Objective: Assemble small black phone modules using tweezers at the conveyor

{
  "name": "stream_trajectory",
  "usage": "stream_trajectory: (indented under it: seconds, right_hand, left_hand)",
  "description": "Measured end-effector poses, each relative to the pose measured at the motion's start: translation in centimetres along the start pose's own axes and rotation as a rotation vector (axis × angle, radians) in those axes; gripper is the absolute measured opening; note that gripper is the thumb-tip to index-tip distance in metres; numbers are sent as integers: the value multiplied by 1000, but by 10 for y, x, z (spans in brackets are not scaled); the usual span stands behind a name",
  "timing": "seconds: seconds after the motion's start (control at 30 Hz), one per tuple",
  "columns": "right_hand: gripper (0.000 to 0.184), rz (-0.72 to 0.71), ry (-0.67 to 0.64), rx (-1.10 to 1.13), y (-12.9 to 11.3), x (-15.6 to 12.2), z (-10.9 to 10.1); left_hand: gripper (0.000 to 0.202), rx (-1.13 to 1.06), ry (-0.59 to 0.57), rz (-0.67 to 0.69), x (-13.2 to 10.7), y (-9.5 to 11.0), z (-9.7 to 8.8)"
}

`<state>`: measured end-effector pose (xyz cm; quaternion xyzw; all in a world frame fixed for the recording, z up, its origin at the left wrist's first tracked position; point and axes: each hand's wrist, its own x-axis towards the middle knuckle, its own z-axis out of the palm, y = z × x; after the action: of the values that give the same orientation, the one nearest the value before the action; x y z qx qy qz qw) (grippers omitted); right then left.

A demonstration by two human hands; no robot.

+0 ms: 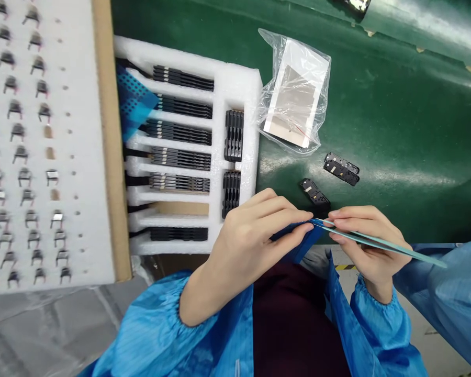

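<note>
My right hand (371,238) grips a pair of teal tweezers (377,242), with the tips pointing left. Those tips meet my left fingertips at a blue film sheet (308,242). Thumb and forefinger of my left hand (255,228) are pinched on that sheet's upper edge, and the hand covers part of it. Whether the tweezers have hold of anything at their tips is too small to make out. Just beyond the fingers lies a small black plastic part (314,191) on the green table. Two similar black parts (341,168) lie together farther right.
A white foam tray (249,84) holds stacked black parts in slots, with a dotted blue sheet (133,102) across its left side. Left of it stands a box with a foam sheet (84,157) bearing small clips. A clear bag (294,94) with pale sheets lies behind.
</note>
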<state>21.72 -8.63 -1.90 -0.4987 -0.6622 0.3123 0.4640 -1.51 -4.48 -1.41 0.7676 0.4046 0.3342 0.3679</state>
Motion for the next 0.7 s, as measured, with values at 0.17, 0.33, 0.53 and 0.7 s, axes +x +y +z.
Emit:
stream_trajectory:
  seconds: [0.17, 0.33, 0.53, 0.7]
  right_hand:
    - [40, -78, -61, -71, 2, -6, 3]
    - [21, 85, -133, -151, 20, 8, -39]
    - [13, 423, -248, -272, 64, 52, -132]
    - [10, 596, -180, -79, 73, 74, -139]
  left_hand:
    - [8, 21, -1, -6, -1, 0, 0]
    - [8, 30, -1, -2, -1, -1, 0]
    - [8, 38, 0, 6, -2, -1, 0]
    - [8, 43, 1, 11, -2, -2, 1]
